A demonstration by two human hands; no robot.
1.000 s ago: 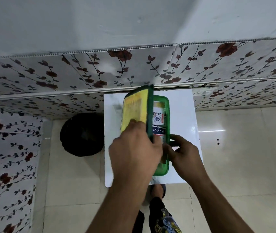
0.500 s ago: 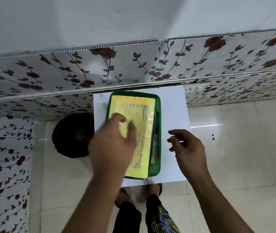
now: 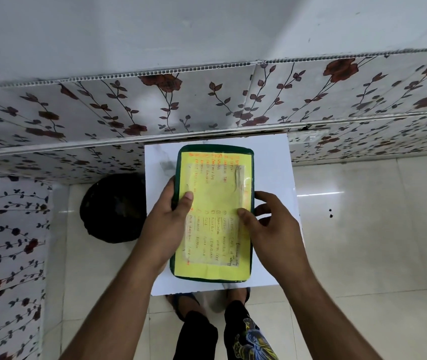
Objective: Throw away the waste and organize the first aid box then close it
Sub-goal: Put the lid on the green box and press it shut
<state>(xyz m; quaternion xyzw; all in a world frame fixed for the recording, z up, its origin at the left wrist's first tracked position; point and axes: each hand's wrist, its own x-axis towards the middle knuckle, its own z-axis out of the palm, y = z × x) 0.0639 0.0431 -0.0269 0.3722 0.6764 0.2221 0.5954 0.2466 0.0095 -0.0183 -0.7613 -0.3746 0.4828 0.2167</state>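
The green first aid box (image 3: 213,149) lies flat on the small white table (image 3: 272,165), its lid down and covered by a yellow handwritten label (image 3: 215,188). My left hand (image 3: 167,224) grips the box's left edge, thumb pressed on the lid. On the other side, my right hand (image 3: 272,224) holds the right edge with its thumb on the label. The box's contents are hidden under the lid.
A black waste bin (image 3: 113,206) stands on the tiled floor just left of the table. The floral-panelled wall (image 3: 207,105) runs right behind the table. My feet (image 3: 207,300) are under the table's near edge.
The lid, upright a second ago with the plasters showing, has swung down flat onto the box. Both hands have moved to the box's two sides.
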